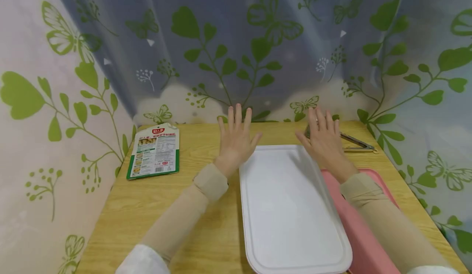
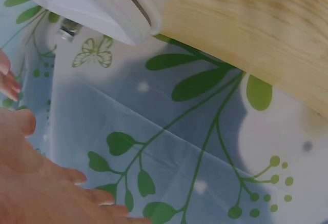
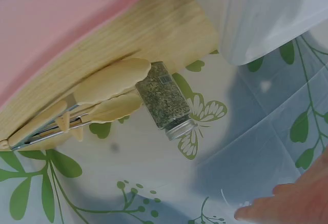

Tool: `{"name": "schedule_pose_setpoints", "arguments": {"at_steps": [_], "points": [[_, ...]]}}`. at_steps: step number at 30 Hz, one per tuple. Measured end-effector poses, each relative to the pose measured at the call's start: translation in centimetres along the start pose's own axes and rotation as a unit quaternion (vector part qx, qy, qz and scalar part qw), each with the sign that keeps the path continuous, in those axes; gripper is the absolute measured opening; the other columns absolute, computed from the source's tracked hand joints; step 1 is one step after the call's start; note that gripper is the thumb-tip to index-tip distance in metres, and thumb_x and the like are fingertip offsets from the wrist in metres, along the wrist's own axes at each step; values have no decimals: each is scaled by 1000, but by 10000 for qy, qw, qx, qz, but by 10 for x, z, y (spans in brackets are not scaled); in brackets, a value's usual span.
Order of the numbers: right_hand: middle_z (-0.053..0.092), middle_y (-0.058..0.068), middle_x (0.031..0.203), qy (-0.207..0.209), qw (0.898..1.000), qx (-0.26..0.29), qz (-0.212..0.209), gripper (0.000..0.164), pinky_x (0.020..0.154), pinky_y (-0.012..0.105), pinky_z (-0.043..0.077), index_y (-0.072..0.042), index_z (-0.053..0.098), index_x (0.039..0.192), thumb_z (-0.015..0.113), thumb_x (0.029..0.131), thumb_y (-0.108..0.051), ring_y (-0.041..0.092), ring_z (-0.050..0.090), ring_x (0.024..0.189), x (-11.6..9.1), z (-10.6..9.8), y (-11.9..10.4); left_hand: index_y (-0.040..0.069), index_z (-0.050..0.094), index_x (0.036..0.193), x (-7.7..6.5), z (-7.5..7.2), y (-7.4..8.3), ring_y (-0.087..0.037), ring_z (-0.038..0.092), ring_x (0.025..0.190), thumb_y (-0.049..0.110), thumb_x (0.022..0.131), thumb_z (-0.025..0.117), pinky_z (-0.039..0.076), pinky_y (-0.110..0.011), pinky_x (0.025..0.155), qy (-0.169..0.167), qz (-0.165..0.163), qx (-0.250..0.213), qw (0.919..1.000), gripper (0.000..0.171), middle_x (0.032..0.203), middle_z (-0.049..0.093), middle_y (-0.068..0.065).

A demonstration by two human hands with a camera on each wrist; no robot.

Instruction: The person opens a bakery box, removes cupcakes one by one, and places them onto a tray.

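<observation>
My left hand (image 1: 235,146) is held with fingers straight and spread, over the far left corner of a white lidded box (image 1: 291,208). On the other side, my right hand (image 1: 325,145) is raised the same way near the box's far right corner, with nothing in it. Behind the right hand lie metal tongs (image 1: 359,145), which show cream scalloped tips (image 3: 115,83) in the right wrist view. Beside those tips stands a glass jar (image 3: 165,97) of dried green herbs with a silver lid. In the head view the right hand mostly hides the jar.
A pink tray (image 1: 363,220) lies to the right of the box, partly under the right forearm. A green and white food packet (image 1: 155,151) lies at the back left of the wooden table (image 1: 199,147). A leaf-patterned curtain (image 1: 228,61) closes off the back and sides.
</observation>
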State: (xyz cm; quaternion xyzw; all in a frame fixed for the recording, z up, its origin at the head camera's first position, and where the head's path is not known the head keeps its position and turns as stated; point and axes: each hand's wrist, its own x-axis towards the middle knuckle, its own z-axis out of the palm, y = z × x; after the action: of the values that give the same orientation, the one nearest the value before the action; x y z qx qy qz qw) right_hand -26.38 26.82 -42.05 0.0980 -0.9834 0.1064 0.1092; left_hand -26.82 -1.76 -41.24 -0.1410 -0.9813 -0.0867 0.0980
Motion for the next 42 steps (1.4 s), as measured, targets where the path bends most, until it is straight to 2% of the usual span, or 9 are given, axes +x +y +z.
{"name": "schedule_pose_setpoints", "arguments": {"at_steps": [8, 11, 13, 16, 22, 26, 31, 35, 42], "points": [[10, 27, 175, 222, 9994, -41, -269, 90, 126, 75, 16, -11, -5, 170, 49, 109, -50, 56, 15, 158, -33, 0, 6, 9, 17, 168, -27, -3, -5, -47, 29, 157, 57, 108, 48, 35, -63, 126, 248, 202, -498, 9982, 83, 174, 17, -23], [17, 30, 172, 374, 9985, -57, -398, 92, 123, 74, 24, -5, 0, 169, 56, 108, -44, 55, 24, 154, -46, 3, 7, 6, 24, 164, -41, -1, -6, -44, 53, 135, 51, 107, 56, 54, -52, 108, 351, 306, -883, 9950, 80, 161, 38, -23], [22, 31, 170, 437, 9981, -68, -418, 92, 122, 73, 28, -2, 4, 168, 59, 107, -41, 54, 27, 151, -54, 5, 8, 6, 26, 162, -50, 0, -6, -39, 59, 119, 48, 106, 59, 59, -45, 92, 328, 307, -1203, 9917, 77, 150, 46, -20], [26, 32, 167, 461, 9985, -49, -283, 91, 116, 72, 33, -2, 6, 168, 60, 106, -41, 56, 32, 146, -64, 9, 9, 7, 24, 162, -62, -1, -5, -34, 59, 108, 45, 106, 60, 58, -38, 78, 123, 167, -1640, 9862, 77, 140, 50, -18], [38, 36, 153, 565, 9983, -71, 99, 94, 95, 71, 44, -8, 3, 170, 61, 105, -44, 58, 42, 123, -81, 14, 10, 10, 10, 169, -82, -6, -3, -27, 59, 86, 44, 106, 62, 51, -31, 66, -576, -474, -2310, 9701, 88, 152, 45, -21], [41, 37, 146, 556, 9982, -76, 189, 92, 87, 66, 44, -7, 7, 169, 61, 105, -43, 56, 44, 114, -91, 17, 11, 5, 15, 168, -91, -5, 0, -21, 53, 71, 44, 106, 62, 46, -28, 57, -841, -670, -2280, 9677, 88, 151, 46, -23], [43, 39, 144, 439, 9985, -23, 325, 87, 78, 61, 44, -2, 14, 167, 61, 105, -42, 55, 44, 108, -105, 18, 12, -2, 27, 163, -102, 0, 5, -18, 54, 69, 44, 106, 62, 48, -26, 56, -1091, -711, -2105, 9689, 81, 146, 50, -23], [42, 41, 142, 144, 9987, 61, 492, 86, 78, 65, 45, 0, 13, 166, 59, 106, -40, 58, 45, 111, -112, 18, 12, -7, 31, 160, -108, 9, 7, -20, 54, 69, 43, 106, 61, 49, -28, 57, -1345, -740, -2193, 9635, 79, 147, 48, -26], [43, 40, 140, -125, 9972, 432, 602, 77, 84, 68, 47, 5, 19, 163, 59, 106, -27, 59, 46, 115, -124, 19, 9, -7, 23, 163, -116, 21, 8, -25, 57, 77, 36, 107, 60, 52, -31, 63, -1845, -972, -2909, 9337, 79, 155, 37, -27]]}}
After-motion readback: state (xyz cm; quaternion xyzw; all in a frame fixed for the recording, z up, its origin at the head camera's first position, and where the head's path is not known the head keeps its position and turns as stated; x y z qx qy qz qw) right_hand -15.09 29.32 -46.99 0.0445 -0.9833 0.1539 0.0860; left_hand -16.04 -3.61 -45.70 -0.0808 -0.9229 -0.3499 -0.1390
